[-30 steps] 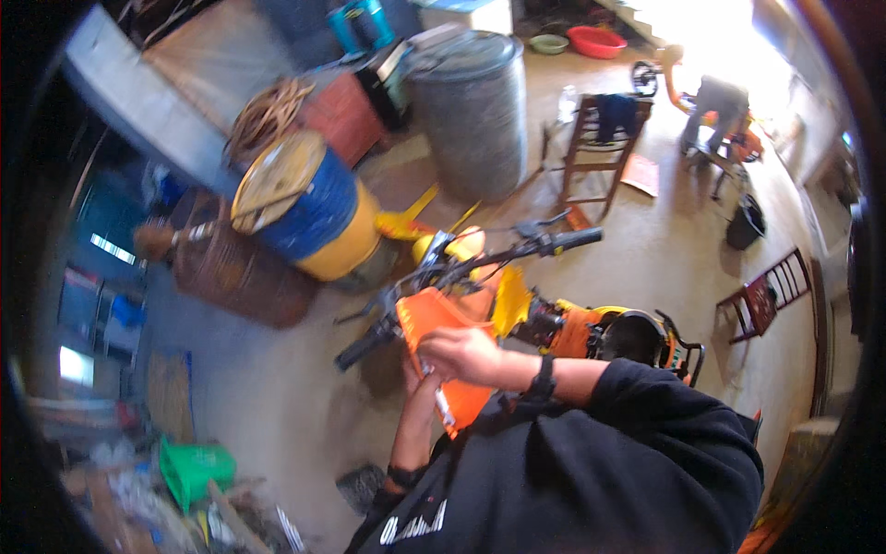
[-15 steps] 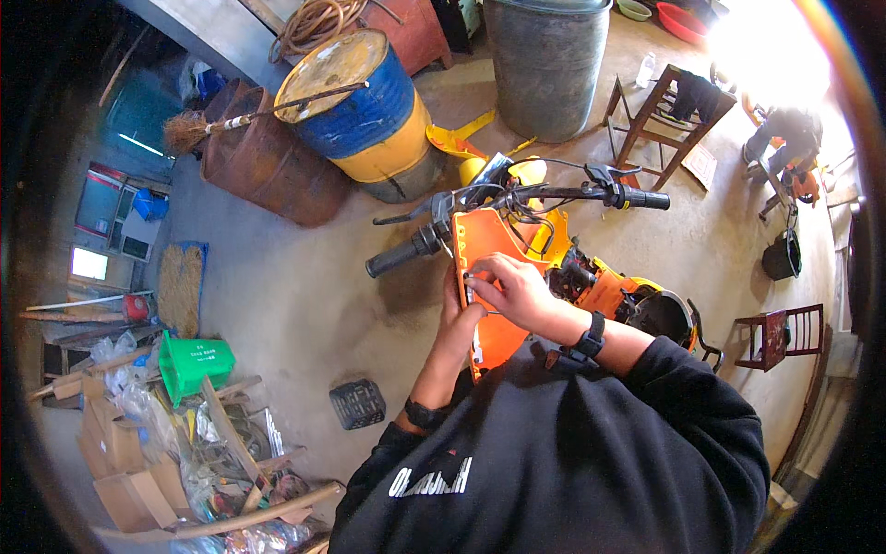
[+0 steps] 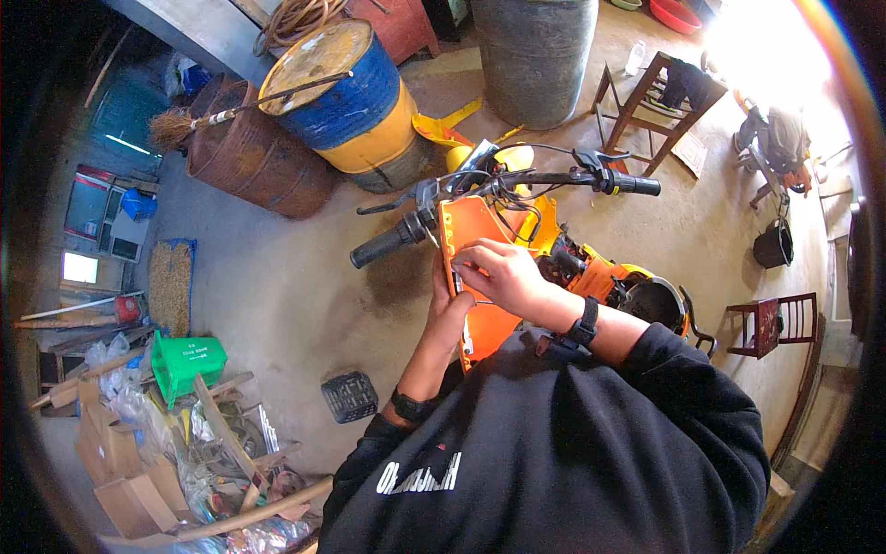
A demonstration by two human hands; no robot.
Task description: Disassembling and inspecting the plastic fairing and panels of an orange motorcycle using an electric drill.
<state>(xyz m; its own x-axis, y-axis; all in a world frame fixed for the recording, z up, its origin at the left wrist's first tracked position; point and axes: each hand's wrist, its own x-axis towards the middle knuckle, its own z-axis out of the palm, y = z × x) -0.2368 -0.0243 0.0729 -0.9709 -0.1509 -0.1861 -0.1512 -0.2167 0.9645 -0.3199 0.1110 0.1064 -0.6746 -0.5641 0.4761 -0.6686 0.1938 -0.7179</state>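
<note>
My left hand point(image 3: 447, 312) is closed around the left edge of an orange plastic panel point(image 3: 486, 333), thumb on its face and fingers behind it. My right hand point(image 3: 506, 275) pinches at the same edge, just above the left thumb. Whatever lies between its fingertips is too small to make out. Small dark and white bits show along that edge. Just beyond the panel is the handlebar point(image 3: 554, 179) of a small orange and yellow motor vehicle, with black grips, levers and cables. Its yellow body parts point(image 3: 546, 224) and exposed frame extend to the right.
A blue and yellow drum point(image 3: 346, 102), a rusty barrel point(image 3: 258, 162) and a large grey bin point(image 3: 537, 60) stand beyond. Wooden chairs point(image 3: 653, 106) are at right, with a person point(image 3: 780, 138) farther off. A black crate point(image 3: 350, 397), green bin point(image 3: 187, 365) and scrap pile lie left.
The whole view has shifted slightly, so the scene sits a little farther left and up. Both hands stay at the panel's edge; the right fingertips have changed position slightly.
</note>
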